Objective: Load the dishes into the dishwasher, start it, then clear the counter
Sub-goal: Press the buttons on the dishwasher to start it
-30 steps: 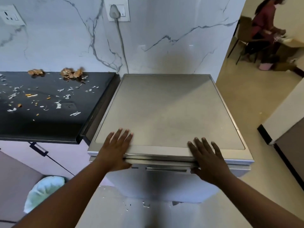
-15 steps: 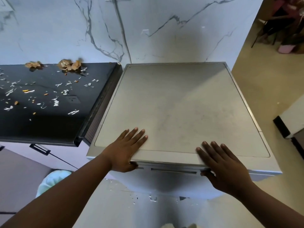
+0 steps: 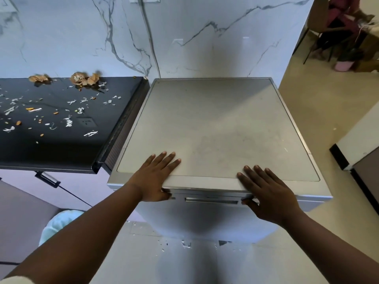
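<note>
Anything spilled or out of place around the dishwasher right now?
Yes. The black counter is littered with white shreds and brown peel scraps, and white chips lie on the floor below the dishwasher.

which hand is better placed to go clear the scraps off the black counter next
Left, probably. The left hand rests flat on the dishwasher top at its front left, nearer the counter with the scraps. The right hand lies at the front right, so it would have to cross over.
</note>
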Motion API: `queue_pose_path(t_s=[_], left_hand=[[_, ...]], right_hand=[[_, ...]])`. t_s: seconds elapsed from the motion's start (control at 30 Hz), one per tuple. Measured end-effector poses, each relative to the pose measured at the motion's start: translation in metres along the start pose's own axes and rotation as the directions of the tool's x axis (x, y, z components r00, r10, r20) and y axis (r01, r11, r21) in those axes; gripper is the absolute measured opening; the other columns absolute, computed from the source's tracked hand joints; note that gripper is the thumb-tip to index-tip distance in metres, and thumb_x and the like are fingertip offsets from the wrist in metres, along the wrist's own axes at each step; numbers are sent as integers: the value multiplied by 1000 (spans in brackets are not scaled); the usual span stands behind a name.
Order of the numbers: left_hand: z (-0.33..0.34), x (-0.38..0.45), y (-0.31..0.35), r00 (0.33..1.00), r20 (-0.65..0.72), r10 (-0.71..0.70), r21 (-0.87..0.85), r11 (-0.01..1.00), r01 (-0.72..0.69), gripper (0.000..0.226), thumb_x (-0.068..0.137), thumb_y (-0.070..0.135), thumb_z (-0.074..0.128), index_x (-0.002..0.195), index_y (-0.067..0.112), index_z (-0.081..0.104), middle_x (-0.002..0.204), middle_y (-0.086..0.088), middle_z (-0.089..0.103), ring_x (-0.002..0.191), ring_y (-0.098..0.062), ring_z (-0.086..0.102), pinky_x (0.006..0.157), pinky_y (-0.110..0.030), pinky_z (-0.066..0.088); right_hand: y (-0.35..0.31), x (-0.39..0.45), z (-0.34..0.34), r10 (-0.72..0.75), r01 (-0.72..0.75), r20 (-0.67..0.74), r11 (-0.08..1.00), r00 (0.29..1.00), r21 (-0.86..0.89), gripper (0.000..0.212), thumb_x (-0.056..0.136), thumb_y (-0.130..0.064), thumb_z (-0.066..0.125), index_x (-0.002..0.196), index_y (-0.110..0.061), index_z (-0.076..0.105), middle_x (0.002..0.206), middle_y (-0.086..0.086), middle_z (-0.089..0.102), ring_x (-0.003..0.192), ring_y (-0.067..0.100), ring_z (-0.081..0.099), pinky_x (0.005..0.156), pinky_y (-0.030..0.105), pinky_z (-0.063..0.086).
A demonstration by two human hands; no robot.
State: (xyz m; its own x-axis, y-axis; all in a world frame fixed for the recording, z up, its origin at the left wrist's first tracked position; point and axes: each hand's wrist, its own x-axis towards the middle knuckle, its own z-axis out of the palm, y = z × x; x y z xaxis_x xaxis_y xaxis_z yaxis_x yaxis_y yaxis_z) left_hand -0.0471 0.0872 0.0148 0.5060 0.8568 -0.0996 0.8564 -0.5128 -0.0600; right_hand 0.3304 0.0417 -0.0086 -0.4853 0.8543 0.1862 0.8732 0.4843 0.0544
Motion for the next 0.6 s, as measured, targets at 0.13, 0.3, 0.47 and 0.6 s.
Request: queue_pose_path(t_s=[0.13, 0.3, 0.47, 0.6], left_hand=[[-5, -8, 16, 986, 24, -166, -177, 970, 168, 99, 72, 87, 29, 152, 37, -2, 159, 8, -12, 147, -17, -12, 116, -38, -7], [-1, -29, 22, 969, 51, -244, -272, 930, 248, 105, 65, 85, -18, 152, 31, 1, 160, 5, -9, 147, -18, -11, 116, -35, -4], [-6, -52, 9, 963, 87, -254, -379, 886, 267, 107, 69, 85, -13, 153, 24, 13, 161, 3, 6, 148, -15, 1, 117, -32, 3], [-29, -54, -14, 973, 114, -199, -289, 931, 224, 102, 76, 81, -3, 150, 18, 28, 157, -4, 23, 145, -19, 21, 117, -36, 18]], right_hand=[[-13, -1, -8, 133, -132, -1, 985, 991, 108, 66, 83, -57, 50, 141, -27, 47, 147, 1, 45, 135, 27, 44, 110, 42, 34], [-39, -7, -11, 336, -322, -27, 921, 941, 219, 63, 88, -63, 38, 139, -29, 51, 146, 0, 46, 137, 26, 40, 109, 43, 30], [-84, -6, -3, 487, -472, -7, 850, 873, 235, 74, 93, -62, 24, 142, -12, 44, 149, 9, 40, 139, 34, 34, 114, 43, 14], [-107, 20, -7, 350, -354, 58, 917, 935, 182, 81, 96, -63, 11, 141, -5, 45, 147, 14, 42, 137, 36, 37, 116, 41, 19]])
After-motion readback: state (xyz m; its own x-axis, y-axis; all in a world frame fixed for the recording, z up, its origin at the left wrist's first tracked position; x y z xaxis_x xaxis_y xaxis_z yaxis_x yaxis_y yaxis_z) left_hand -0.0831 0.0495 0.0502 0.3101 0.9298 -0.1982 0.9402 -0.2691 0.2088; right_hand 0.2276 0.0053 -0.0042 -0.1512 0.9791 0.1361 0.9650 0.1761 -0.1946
